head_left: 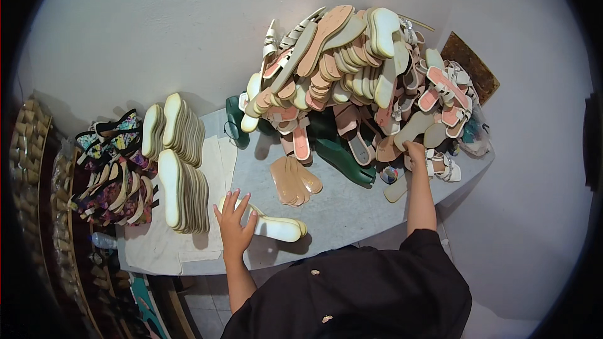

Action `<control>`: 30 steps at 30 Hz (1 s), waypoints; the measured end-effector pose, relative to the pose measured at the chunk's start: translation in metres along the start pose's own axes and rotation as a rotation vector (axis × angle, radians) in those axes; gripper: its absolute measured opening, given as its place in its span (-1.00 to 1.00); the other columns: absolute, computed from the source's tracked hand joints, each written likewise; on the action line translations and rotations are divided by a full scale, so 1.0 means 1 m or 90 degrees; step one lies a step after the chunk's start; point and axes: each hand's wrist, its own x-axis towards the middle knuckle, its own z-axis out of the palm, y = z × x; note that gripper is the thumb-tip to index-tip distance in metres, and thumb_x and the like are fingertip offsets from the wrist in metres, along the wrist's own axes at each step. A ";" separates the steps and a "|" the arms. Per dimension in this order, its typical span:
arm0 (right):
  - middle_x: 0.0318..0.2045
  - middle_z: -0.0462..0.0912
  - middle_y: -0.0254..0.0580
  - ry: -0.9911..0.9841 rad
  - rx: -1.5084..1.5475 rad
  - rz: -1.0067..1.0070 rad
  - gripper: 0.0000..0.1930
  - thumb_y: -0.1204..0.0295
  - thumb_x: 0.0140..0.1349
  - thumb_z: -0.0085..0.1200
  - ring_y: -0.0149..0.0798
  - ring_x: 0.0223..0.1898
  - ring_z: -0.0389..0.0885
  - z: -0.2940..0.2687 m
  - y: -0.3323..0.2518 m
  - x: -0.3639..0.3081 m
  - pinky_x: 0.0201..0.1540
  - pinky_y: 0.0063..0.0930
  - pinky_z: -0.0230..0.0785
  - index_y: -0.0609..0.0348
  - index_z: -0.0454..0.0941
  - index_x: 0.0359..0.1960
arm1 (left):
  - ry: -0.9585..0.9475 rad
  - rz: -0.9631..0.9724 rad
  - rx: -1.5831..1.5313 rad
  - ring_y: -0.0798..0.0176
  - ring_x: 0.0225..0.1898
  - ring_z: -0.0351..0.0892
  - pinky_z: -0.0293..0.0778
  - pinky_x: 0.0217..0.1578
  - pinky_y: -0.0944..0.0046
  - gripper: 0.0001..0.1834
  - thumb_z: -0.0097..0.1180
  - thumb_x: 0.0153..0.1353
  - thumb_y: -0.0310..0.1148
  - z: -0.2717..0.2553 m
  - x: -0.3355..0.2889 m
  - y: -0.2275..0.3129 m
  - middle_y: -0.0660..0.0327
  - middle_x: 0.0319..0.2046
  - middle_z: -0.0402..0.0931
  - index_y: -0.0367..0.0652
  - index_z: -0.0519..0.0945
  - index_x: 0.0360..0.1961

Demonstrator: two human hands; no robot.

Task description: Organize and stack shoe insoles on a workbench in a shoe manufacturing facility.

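Firstly, the scene: a grey table [352, 210] was seen from above, set against a white wall [157, 31] and loaded with shoe parts.
Left hand: the left hand [233, 223] was laid flat, with the fingers spread wide, on the near end of a small stack of white soles [276, 227]; nothing was closed in it.
White soles: this small stack was placed near the front edge of the table, lying on its side, just before the person's dark shirt [364, 295].
Right hand: the right hand [414, 149] was stretched far out to the foot of the big pile of sandals [358, 69]; the fingers were curled at a tan sole [411, 130], but whether it was really gripped could not be told.
Big pile: pink, cream and tan soles and white strapped sandals were heaped high at the back right of the table.
Tan insoles: a small fan of tan insoles [294, 179] was lying between the two hands, apart from both.
Green forms: dark green shoe forms [342, 154] were partly covered under the pile.
Cream stacks: two rows of cream soles [182, 169] were standing on edge on a pale cloth [154, 245], just left of the left hand.
Patterned sandals: colourful sandals [113, 169] were piled at the far left.
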 end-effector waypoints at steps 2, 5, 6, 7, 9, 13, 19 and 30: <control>-0.49 0.54 -0.29 -0.082 0.087 0.091 -0.84 0.51 0.02 0.00 -0.35 -0.50 0.53 -0.013 -0.015 -0.030 -0.43 -0.52 0.37 0.19 0.49 -0.32 | 0.002 0.000 -0.001 0.01 0.26 0.12 -0.32 0.23 -0.27 -0.58 0.09 0.05 -0.25 -0.004 -0.002 0.004 0.15 0.16 0.29 0.03 0.53 0.00; -0.33 0.53 -0.24 -0.156 0.374 -0.002 -0.70 0.59 0.03 -0.07 -0.35 -0.31 0.54 -0.006 -0.020 -0.098 -0.29 -0.56 0.36 0.20 0.42 -0.14 | 0.004 0.027 -0.006 0.01 0.25 0.14 -0.29 0.22 -0.27 -0.57 0.10 0.04 -0.26 -0.008 0.001 0.004 0.15 0.14 0.31 0.02 0.52 0.00; -0.25 0.51 -0.23 -0.180 0.360 0.000 -0.65 0.62 0.02 -0.10 -0.36 -0.25 0.52 0.006 -0.033 -0.132 -0.25 -0.56 0.35 0.20 0.39 -0.09 | 0.007 0.035 -0.006 0.02 0.25 0.15 -0.28 0.22 -0.28 -0.56 0.11 0.04 -0.27 -0.009 0.000 0.003 0.15 0.13 0.31 0.00 0.51 0.02; -0.18 0.49 -0.22 -0.197 0.345 0.000 -0.60 0.64 0.01 -0.13 -0.37 -0.18 0.50 0.017 -0.043 -0.164 -0.21 -0.56 0.34 0.20 0.35 -0.04 | 0.005 0.035 -0.004 0.02 0.25 0.15 -0.28 0.22 -0.28 -0.56 0.11 0.04 -0.27 -0.009 0.001 0.006 0.15 0.13 0.31 0.00 0.51 0.02; -0.14 0.46 -0.26 -0.291 0.209 -0.072 -0.55 0.65 -0.01 -0.13 -0.40 -0.14 0.45 0.034 -0.035 -0.196 -0.16 -0.54 0.31 0.19 0.32 0.01 | 0.044 0.060 -0.098 0.01 0.24 0.15 -0.27 0.23 -0.26 -0.46 0.14 0.01 -0.27 -0.008 0.004 0.015 0.11 0.14 0.28 -0.05 0.42 0.09; -0.19 0.50 -0.27 -0.599 0.035 -0.053 -0.51 0.47 -0.01 0.03 -0.41 -0.16 0.44 0.076 -0.051 -0.246 -0.20 -0.61 0.25 0.13 0.31 0.04 | 0.124 0.137 -0.191 -0.06 0.25 0.10 -0.26 0.26 -0.15 -0.20 0.18 -0.01 -0.20 -0.012 0.006 0.027 0.00 0.20 0.17 -0.22 0.15 0.24; -0.15 0.52 -0.07 -0.556 -0.300 -0.499 -0.42 0.20 -0.08 0.16 -0.13 -0.07 0.48 0.126 -0.083 -0.331 0.01 -0.33 0.21 0.09 0.37 0.03 | 0.272 -0.026 -0.312 0.00 0.25 0.12 -0.09 0.25 0.09 -0.43 -0.22 0.27 -0.23 -0.018 0.002 -0.026 -0.08 0.19 0.19 -0.34 0.14 0.23; -0.06 0.51 -0.16 -0.626 -0.415 -0.521 -0.36 0.16 -0.09 0.20 -0.15 0.00 0.46 0.146 -0.040 -0.370 0.20 0.22 -0.08 0.11 0.35 0.06 | 0.325 -0.188 -0.409 0.06 0.25 0.13 0.00 0.22 0.16 -0.49 -0.25 0.30 -0.31 -0.002 -0.035 -0.081 -0.07 0.19 0.18 -0.33 0.17 0.23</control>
